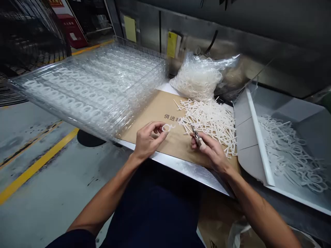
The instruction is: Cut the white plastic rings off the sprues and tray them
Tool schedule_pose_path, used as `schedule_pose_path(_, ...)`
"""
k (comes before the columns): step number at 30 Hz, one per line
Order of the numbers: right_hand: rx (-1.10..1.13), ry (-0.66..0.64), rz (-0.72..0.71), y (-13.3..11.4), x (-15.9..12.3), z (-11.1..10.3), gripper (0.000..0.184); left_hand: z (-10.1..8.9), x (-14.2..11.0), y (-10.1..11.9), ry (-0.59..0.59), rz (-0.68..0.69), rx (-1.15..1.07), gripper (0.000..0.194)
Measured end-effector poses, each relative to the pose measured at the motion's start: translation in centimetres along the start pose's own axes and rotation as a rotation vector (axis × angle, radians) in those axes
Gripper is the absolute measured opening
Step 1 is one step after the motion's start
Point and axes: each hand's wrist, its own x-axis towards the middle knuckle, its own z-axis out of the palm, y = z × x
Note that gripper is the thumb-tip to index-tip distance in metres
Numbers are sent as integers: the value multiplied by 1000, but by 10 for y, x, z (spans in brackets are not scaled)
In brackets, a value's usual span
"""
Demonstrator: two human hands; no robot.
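Note:
My left hand point(149, 137) pinches a small white plastic ring piece point(167, 127) between thumb and fingers, just above the brown cardboard sheet point(160, 110). My right hand point(208, 148) is closed round small metal cutters point(196, 135), whose tips point toward a heap of white plastic sticks point(212, 120) on the cardboard. The two hands are about a hand's width apart.
A stack of clear plastic trays point(90, 86) holding white ring parts fills the left of the bench. A clear bag of white rings point(200, 77) lies at the back. A grey bin point(258, 144) with white ring parts stands at the right. The metal bench edge point(181, 165) runs in front.

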Motion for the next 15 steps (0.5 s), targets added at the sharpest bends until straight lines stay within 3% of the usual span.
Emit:
schedule_pose_path(6,99,-154,98,-15,-13,10,41,24,-10,10,14,7,-103,19)
schedule_pose_path(15,198,-205,339,-27,-16,8,37,22,-5,9,-28,104,-137,30)
